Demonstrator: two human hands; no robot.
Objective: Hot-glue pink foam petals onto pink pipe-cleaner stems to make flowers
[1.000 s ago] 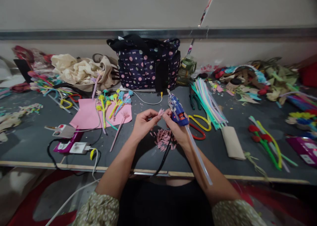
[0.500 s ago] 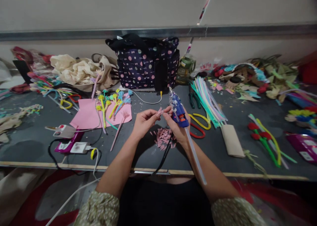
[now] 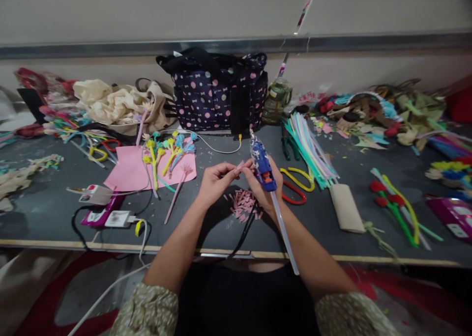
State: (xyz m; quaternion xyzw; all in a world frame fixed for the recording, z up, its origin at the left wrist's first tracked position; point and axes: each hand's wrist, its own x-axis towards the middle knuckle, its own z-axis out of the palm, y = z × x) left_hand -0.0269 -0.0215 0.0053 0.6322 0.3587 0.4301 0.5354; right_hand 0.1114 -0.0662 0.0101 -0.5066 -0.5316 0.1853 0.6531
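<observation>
My left hand (image 3: 217, 182) pinches a small pink piece (image 3: 240, 165) between thumb and finger. My right hand (image 3: 259, 189) is wrapped round a blue hot glue gun (image 3: 262, 164), nozzle pointing away from me; a long clear glue stick (image 3: 284, 235) juts from its back. The right thumb and fingertip also meet at the pink piece, close to the left fingertips. Below the hands lies a loose pile of pink felt snippets (image 3: 243, 206). A pink stem with a fringed top (image 3: 175, 201) rests left of the left hand.
Scissors with red and yellow handles (image 3: 300, 181) lie right of my right hand. Pipe cleaners (image 3: 309, 152) fan out beyond. A pink sheet (image 3: 127, 166) holds colourful stems. Chargers on a purple power bank (image 3: 105, 218) trail cables. A dotted bag (image 3: 212, 98) stands behind.
The glue gun has tipped slightly left, and the tail of its glue stick has swung left too. Both hands keep pinching at nearly the same spot.
</observation>
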